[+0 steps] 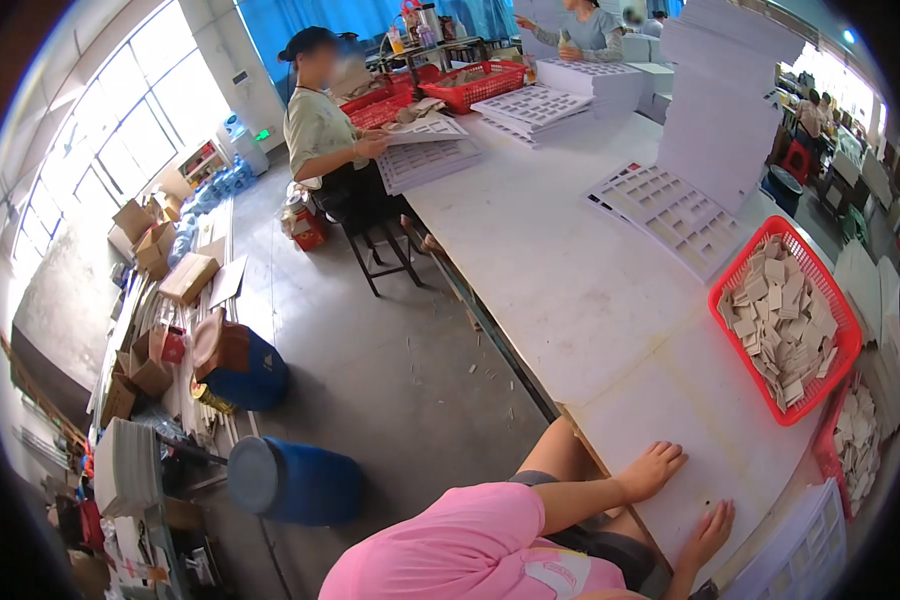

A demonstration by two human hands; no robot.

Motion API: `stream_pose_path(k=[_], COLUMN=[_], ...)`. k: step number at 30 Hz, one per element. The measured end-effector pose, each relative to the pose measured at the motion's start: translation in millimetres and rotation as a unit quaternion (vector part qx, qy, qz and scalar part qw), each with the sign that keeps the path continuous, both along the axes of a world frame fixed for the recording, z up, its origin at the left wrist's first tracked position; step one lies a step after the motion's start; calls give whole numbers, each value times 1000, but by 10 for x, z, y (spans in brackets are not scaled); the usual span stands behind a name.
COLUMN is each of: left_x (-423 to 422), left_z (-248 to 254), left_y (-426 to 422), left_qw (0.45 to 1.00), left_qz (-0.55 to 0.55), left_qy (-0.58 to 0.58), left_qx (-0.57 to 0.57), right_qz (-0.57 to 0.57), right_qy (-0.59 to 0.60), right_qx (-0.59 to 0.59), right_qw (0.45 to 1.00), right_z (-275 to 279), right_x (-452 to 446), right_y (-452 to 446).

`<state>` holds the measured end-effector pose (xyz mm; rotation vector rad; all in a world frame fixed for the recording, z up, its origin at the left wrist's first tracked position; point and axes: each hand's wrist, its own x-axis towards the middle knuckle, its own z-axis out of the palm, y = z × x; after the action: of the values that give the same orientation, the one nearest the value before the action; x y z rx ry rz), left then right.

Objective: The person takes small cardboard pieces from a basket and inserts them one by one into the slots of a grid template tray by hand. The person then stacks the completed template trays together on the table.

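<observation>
My left hand (654,470) lies on the white tabletop (590,310) near its front edge, fingers stretched out and holding nothing. Close beside it, my right hand (709,535) rests on the same surface, its fingers extended and nothing visible in them. A tiny dark spot (708,503) marks the table by the right fingertips. Beyond the hands, a red plastic basket (720,312) holds many small grey-beige board pieces (782,310). A white sheet with rectangular cutouts (670,215) lies farther up the table.
A tall white stack (720,90) rises behind the cutout sheet. A second basket of pieces (855,450) and an upright cutout panel (795,550) are at right. A seated co-worker (320,130) handles a sheet across the table. Blue barrels (295,480) stand on the floor at left.
</observation>
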<state>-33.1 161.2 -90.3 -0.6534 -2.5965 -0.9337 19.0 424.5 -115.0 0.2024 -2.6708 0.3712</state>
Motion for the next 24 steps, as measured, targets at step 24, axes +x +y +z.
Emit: stream_pose_path(k=[24], left_x=[-13], left_z=[72], left_y=[-30], left_qw=[1000], left_qz=[-13], left_qy=[-24], left_qx=[-8], right_qz=[-31], right_qy=[-23], right_qx=[-6], right_qw=[999], right_z=[138], right_x=[3], right_y=[-127])
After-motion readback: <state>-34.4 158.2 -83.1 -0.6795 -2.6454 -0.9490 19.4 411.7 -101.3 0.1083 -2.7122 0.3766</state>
